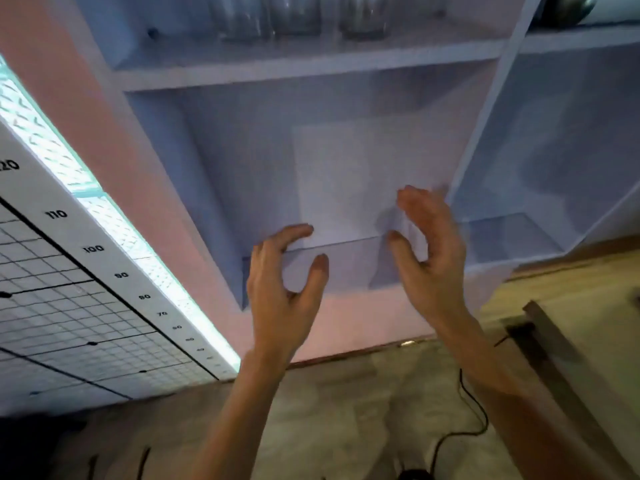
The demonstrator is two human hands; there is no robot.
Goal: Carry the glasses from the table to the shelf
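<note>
Both my hands are empty here: my left hand (pixel 284 285) has fingers curled loosely apart with nothing between them, and my right hand (pixel 429 251) is the same, spread and slightly motion-blurred, grasping nothing. They hang in front of the lower compartment of the pale white-lilac wooden shelf unit (pixel 311 69), near its bottom front edge, not touching it as far as I can tell. The task's things, the clear cylindrical drinking glasses (pixel 298 15), three that I can count, stand upright side by side on the upper shelf board at the top of view, cropped by the frame and blurry, well apart from my hands. Lower compartment looks bare apart from a pale rectangular patch on the back wall. The table isn't clearly in view; a white gridded measuring board with black numbers (pixel 69 271) sits at left, black cables (pixel 464 417) trail on the light floor below. My read: this is the gap between a placement and the next fetch, hands free at the shelf. Next move calls for turning to the table, finding any remaining glass, closing on it upright. Can't tell if any remain.
</note>
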